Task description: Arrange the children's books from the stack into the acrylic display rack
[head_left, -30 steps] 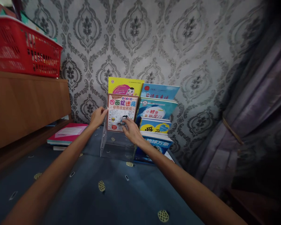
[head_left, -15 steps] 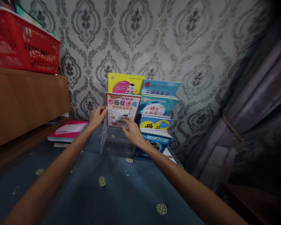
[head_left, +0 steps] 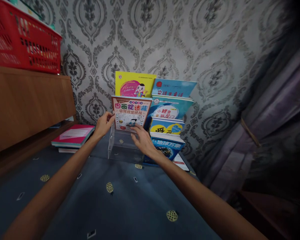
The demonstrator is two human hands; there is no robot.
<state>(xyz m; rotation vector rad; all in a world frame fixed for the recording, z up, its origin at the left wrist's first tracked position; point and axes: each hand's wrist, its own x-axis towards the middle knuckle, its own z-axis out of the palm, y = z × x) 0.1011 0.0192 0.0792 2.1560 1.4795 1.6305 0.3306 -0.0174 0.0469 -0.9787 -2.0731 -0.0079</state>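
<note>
A brown-bordered picture book [head_left: 126, 115] with colourful title characters stands upright in a clear acrylic book stand [head_left: 125, 146]. My left hand [head_left: 104, 124] is closed at the book's left edge, thumb and fingers together there. Against the lower right of the cover rest the fingers of my right hand [head_left: 143, 140], stretched out and slightly apart. A yellow book [head_left: 147, 81] rises behind in the stand. To the right are stepped rows of books: a light-blue one [head_left: 175, 87], a teal one [head_left: 180, 105], a yellow-and-blue one [head_left: 165, 127] and a dark blue one [head_left: 175, 145].
A stack of books [head_left: 72, 135], pink on top, lies at the left beside a wooden cabinet [head_left: 30, 110] bearing a red basket [head_left: 40, 50]. A phone-like flat item [head_left: 181, 163] lies behind the stand's right side. A tied curtain [head_left: 240, 146] hangs at right.
The view has tilted slightly downward. Both hands stay at the picture book, the left at its edge and the right on its lower cover, with little visible movement.
</note>
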